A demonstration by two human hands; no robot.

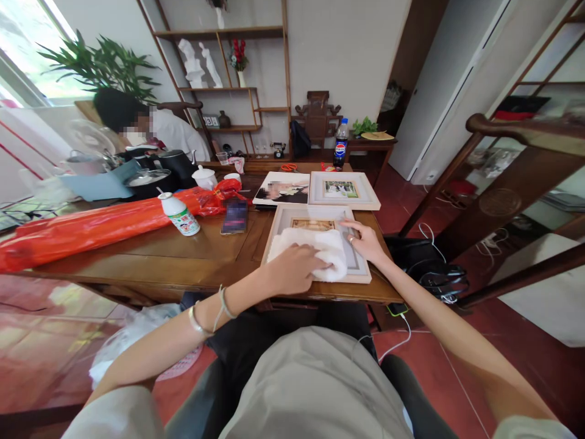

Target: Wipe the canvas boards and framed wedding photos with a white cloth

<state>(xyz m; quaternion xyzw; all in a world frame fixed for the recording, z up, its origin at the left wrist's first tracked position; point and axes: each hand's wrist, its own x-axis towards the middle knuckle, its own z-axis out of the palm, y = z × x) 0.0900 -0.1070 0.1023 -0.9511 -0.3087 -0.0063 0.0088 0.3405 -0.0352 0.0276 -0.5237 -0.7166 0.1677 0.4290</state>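
A light wooden picture frame (292, 212) lies flat near the front edge of the brown wooden table (150, 259). A white cloth (315, 244) is spread over its glass. My left hand (292, 268) presses down on the cloth, fingers curled onto it. My right hand (363, 241) rests on the frame's right side, fingers stretched flat, holding nothing.
A second frame (343, 189) and a loose photo (283, 188) lie behind the first. A phone (234, 216), a small white bottle (179, 213) and a long red plastic bag (91, 228) lie to the left. A person (150, 128) sits at the far left, behind kettles. A cola bottle (340, 143) stands at the back.
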